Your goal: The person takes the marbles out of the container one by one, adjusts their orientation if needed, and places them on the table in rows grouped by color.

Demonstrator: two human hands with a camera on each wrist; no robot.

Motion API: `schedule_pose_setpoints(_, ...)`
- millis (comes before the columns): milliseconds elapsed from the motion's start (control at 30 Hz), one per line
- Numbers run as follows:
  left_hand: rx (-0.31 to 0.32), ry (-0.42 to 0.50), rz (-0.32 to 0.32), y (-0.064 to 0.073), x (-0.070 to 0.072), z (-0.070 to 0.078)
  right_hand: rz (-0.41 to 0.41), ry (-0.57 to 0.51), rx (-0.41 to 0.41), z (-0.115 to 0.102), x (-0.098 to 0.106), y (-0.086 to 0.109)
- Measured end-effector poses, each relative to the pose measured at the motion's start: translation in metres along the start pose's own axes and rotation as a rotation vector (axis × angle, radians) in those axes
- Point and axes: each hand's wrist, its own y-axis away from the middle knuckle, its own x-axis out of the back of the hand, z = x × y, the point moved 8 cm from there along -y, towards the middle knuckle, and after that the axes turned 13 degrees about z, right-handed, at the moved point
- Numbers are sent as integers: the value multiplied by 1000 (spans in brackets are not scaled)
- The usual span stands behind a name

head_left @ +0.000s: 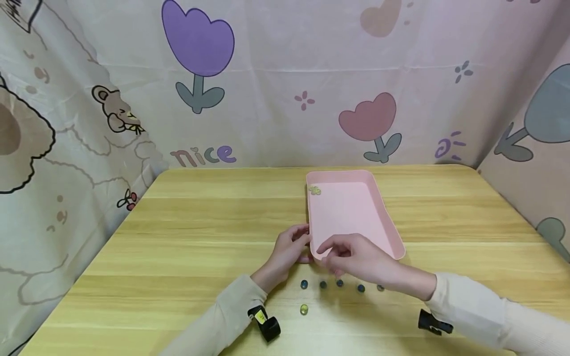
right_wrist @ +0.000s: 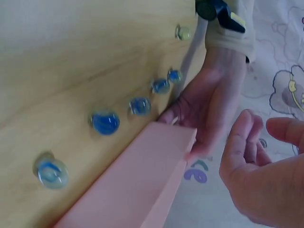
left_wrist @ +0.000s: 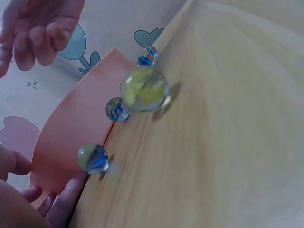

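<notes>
A pink tray lies on the table, with several yellow-green marbles gathered in its far left corner. My left hand grips the tray's near left corner, its fingers about the wall. Over the near edge hangs my right hand, fingers loosely bent, and no object shows between them in the left wrist view. In front of the tray, several blue-swirled marbles form a loose row. Closer to me is a single yellow-green marble. Beyond the right fingers, a small dark round spot is too unclear to identify in the right wrist view.
The wood-grain table meets a printed cloth at the back and both sides. Black wrist-camera straps sit on both sleeves. The right forearm passes above the right end of the marble row.
</notes>
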Motion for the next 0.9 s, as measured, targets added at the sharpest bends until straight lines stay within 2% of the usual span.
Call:
schedule_pose_setpoints(133,5,8,-3,0,0,0,40,86,20,-2,10,-11)
schedule_pose_setpoints(367,19,-16,4,-1,0,0,129,186,70,0,36,-45)
schedule_pose_setpoints(500,33,-26,10,0,0,-4,157,193,38,8,48,-62)
schedule_pose_setpoints(733,5,13,-3,0,0,-1,200,230,-6,14,61,-87)
schedule_pose_setpoints(900,11,18,0,2,-1,1,275,268,-17,14,75,-109)
